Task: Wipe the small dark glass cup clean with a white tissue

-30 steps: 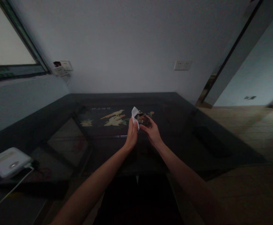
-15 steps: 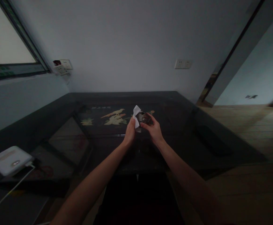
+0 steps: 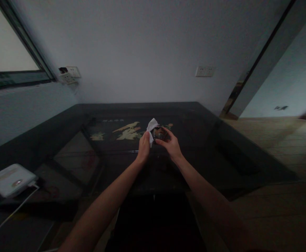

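Note:
My left hand (image 3: 144, 145) is closed on a crumpled white tissue (image 3: 151, 126), with the thumb on its near side. The tissue lies against the left end of a small dark, shiny, rounded object (image 3: 159, 133), perhaps glass; its exact kind is too dim to tell. My right hand (image 3: 172, 142) grips that object from the right, thumb in front and fingers over the far side. Both hands are close together above the middle of a glossy black table (image 3: 195, 122).
A white box-shaped device (image 3: 12, 179) with a white cable (image 3: 19, 206) sits at the table's left front. On the right lies a dark flat object (image 3: 238, 157). Inlaid bird and flower figures (image 3: 128, 132) decorate the tabletop. Wall sockets (image 3: 204, 71) are on the wall behind.
The tissue has shifted a little and its lower part shows less. The dark object has turned slightly in my right hand. My left hand has moved slightly left.

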`<action>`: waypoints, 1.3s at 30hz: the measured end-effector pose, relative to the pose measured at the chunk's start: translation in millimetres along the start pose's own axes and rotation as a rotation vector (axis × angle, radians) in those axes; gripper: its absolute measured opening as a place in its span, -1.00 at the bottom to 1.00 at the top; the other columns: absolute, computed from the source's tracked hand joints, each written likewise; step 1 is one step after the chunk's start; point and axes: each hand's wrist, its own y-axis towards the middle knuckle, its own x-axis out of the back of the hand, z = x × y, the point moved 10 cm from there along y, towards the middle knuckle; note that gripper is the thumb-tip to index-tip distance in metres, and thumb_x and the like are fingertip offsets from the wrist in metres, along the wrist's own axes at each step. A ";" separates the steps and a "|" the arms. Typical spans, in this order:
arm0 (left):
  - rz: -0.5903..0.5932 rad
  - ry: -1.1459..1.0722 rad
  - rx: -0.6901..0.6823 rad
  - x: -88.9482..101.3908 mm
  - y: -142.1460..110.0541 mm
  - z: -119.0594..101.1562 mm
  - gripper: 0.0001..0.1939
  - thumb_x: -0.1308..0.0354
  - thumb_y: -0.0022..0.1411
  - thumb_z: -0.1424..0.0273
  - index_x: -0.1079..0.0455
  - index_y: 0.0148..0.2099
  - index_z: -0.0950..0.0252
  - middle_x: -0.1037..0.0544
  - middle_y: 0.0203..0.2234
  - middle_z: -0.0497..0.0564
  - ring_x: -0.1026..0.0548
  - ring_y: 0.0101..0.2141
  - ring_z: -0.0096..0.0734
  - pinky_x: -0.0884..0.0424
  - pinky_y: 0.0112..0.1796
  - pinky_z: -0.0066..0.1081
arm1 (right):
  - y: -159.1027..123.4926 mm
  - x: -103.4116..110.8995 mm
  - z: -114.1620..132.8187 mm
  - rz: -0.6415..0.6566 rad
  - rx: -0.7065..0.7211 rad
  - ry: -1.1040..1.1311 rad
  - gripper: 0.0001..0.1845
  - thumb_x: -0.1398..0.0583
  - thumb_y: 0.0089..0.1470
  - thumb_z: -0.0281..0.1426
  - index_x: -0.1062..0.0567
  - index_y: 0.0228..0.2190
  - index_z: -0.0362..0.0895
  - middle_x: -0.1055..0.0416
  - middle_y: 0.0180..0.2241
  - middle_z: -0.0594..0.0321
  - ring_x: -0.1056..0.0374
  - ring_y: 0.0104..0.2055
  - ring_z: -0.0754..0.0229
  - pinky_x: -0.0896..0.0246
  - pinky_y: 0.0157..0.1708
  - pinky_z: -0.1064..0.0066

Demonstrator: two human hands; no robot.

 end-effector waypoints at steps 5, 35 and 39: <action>0.019 -0.065 0.047 -8.4 -9.6 1.2 -0.65 -0.09 0.18 0.10 -0.47 -0.28 0.29 -0.52 -0.43 -0.03 -0.44 -0.35 -0.36 -0.33 -0.28 -0.44 | 5.0 12.7 -1.4 -0.083 -0.005 0.067 -0.36 -0.43 -0.36 -0.31 -0.46 -0.13 -0.07 -0.51 -0.17 0.22 -0.42 -0.10 0.08 -0.24 0.05 0.11; 0.115 -0.094 0.036 -25.4 -26.2 -0.9 -0.68 -0.12 0.18 0.14 -0.45 -0.24 0.31 -0.57 -0.27 0.03 -0.46 -0.17 -0.28 -0.34 -0.13 -0.40 | 7.5 16.6 -1.1 -0.077 -0.061 0.310 -0.56 -0.41 -0.33 -0.33 -0.50 -0.29 -0.07 -0.52 -0.26 0.29 -0.44 -0.23 0.19 -0.35 -0.15 0.32; 0.061 -0.193 0.115 -17.9 -14.3 17.7 -0.70 -0.05 0.23 0.18 -0.45 -0.19 0.30 -0.56 -0.29 0.01 -0.48 -0.22 -0.33 -0.36 -0.15 -0.40 | 1.4 4.4 -3.4 -0.036 -0.085 0.284 -0.53 -0.42 -0.34 -0.36 -0.50 -0.27 -0.05 -0.52 -0.26 0.31 -0.43 -0.22 0.19 -0.35 -0.15 0.33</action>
